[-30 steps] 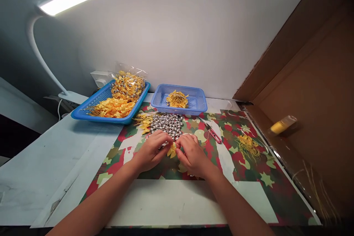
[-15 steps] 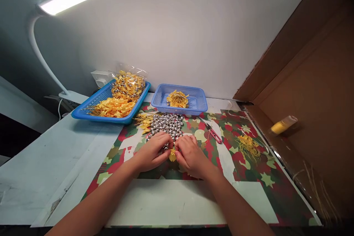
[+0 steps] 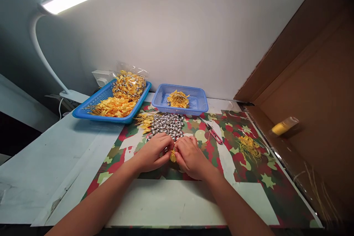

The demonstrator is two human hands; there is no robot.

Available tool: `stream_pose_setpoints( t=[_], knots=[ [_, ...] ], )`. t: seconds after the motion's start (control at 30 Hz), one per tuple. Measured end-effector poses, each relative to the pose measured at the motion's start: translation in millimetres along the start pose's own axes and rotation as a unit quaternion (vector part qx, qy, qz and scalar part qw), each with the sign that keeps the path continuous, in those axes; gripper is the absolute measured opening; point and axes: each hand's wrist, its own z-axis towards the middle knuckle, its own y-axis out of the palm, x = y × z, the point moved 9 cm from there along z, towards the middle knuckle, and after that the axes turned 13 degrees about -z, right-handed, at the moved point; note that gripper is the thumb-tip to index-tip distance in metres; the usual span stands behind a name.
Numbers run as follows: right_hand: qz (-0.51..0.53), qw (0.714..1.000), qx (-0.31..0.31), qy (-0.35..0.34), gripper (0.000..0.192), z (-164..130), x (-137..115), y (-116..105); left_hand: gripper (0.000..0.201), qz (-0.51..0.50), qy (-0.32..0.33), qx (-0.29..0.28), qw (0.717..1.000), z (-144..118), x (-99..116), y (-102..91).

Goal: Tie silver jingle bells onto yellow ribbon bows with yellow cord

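Observation:
Between my two hands is a small yellow ribbon flower (image 3: 173, 156), its petals showing below the fingertips. My left hand (image 3: 155, 151) pinches it from the left, fingers curled and thumb pressed in. From the other side my right hand (image 3: 190, 156) is closed on it too, thumb and fingers together. The fingers hide its upper part and any thread there. Just beyond my hands lies a pile of shiny silver beads (image 3: 168, 124). Several yellow ribbon pieces with stems (image 3: 145, 121) lie left of the beads.
A blue basket (image 3: 103, 118) at back left holds yellow ribbon pieces and a filled plastic bag (image 3: 129, 81). A smaller blue basket (image 3: 199, 108) holds a yellow bundle. Red-handled scissors (image 3: 215, 135), yellow thread scraps (image 3: 249, 147), a lamp (image 3: 35, 40) and a cardboard wall (image 3: 304, 62) stand around.
My hands stay almost in place, with the fingertips slightly closer together at the yellow flower. The whole view has shifted very slightly; nothing else has visibly moved.

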Motion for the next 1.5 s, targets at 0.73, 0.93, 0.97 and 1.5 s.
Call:
stream_pose_setpoints(
  t=[0.73, 0.93, 0.97, 1.5],
  knots=[
    [0.133, 0.991, -0.003, 0.014, 0.016, 1.8, 3.1, -8.7, 0.022, -0.247, -0.048, 0.045, 0.967, -3.1, -9.8, -1.2],
    [0.153, 0.984, 0.068, 0.063, 0.011, -2.6, 14.7, -16.8, 0.022, -0.215, -0.086, 0.148, 0.961, -6.8, -26.4, -28.5],
    [0.165, 0.979, 0.092, 0.080, 0.017, -4.3, 19.4, -19.2, 0.019, -0.183, -0.098, 0.210, 0.955, -12.2, -32.8, -45.0],
    [0.137, 0.969, 0.158, 0.133, 0.023, -9.8, 36.1, -24.3, 0.015, 0.220, -0.126, 0.349, 0.902, -47.7, -45.8, -127.3]
  ],
)
